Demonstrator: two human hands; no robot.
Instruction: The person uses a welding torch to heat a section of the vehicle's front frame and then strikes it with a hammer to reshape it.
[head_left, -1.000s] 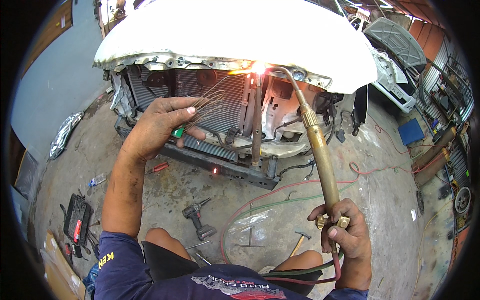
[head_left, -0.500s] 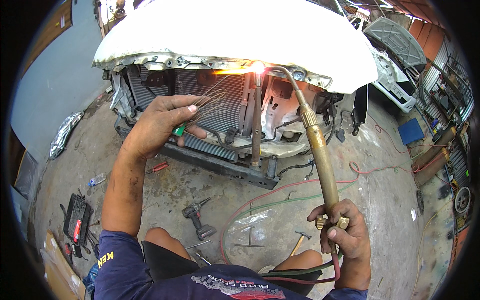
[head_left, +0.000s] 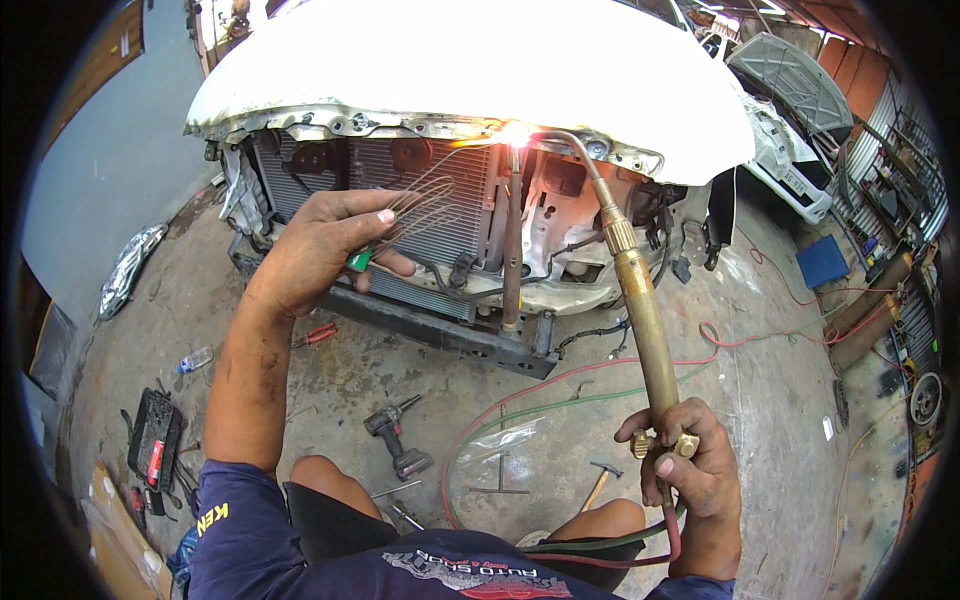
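Observation:
My right hand (head_left: 690, 460) is closed round the valve end of a brass gas torch (head_left: 645, 320). The torch's bent tip points left at the front edge of a white car hood (head_left: 480, 65), where a bright glow sits at the top of an upright rusty metal bar (head_left: 513, 240). In my left hand (head_left: 335, 245) is a loose coil of thin wire (head_left: 430, 205), pinched between thumb and fingers, with a small green piece (head_left: 359, 259) beside it. One wire end reaches up toward the glow. Behind the wire stands the radiator (head_left: 400, 180) in the open car front.
Red and green hoses (head_left: 590, 380) run over the concrete floor. A cordless drill (head_left: 398, 438), a hammer (head_left: 600, 485), a T-shaped tool (head_left: 500, 480) and red-handled pliers (head_left: 318, 335) lie before me. A black bumper beam (head_left: 400, 325) crosses low. Another white car (head_left: 790, 160) stands at right.
The orange flame along the hood edge has become shorter and fainter. Both hands, the torch and the wire have hardly moved.

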